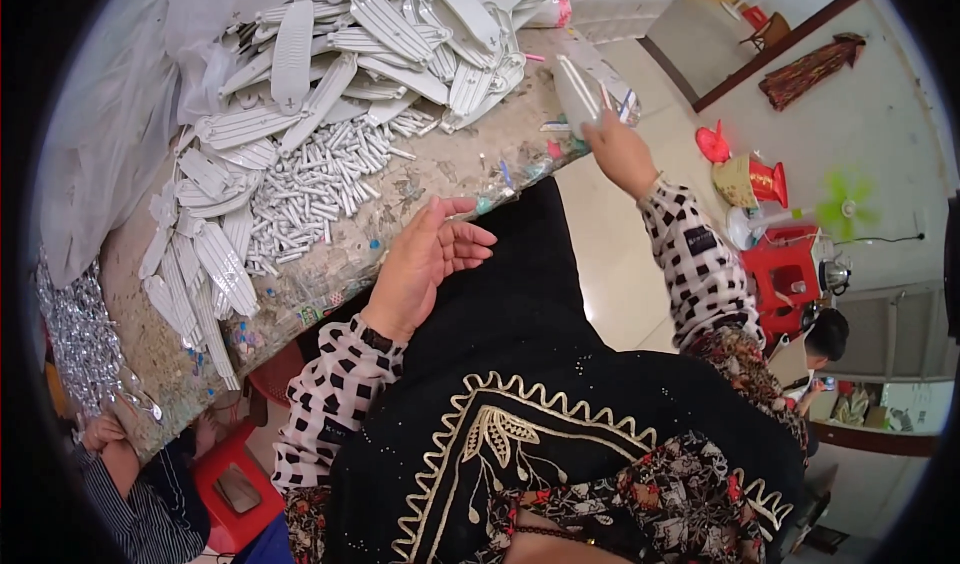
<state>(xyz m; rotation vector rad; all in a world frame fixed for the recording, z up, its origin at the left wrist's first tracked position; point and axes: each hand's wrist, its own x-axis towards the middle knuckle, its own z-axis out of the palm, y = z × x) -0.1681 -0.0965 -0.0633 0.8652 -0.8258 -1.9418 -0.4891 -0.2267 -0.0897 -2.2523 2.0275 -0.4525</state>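
My left hand (420, 269) is raised over the table's near edge, its fingers loosely spread and holding nothing. Over the table's right end, my right hand (620, 152) is closed on the lower end of a long white plastic piece (577, 96), slightly blurred. The piece is flat with rounded ends. Many similar white plastic pieces (385, 29) lie heaped across the back and left of the worn table (450, 169). In front of the heap spreads a pile of small white cylinders (320, 179).
Shiny silver strips (80, 334) hang at the table's left end, near another person's hands (105, 432). A red stool (238, 489) stands below. To the right are a green fan (845, 207), red stools (780, 274) and a seated person (825, 336). Clear plastic sheeting (130, 134) drapes the back left.
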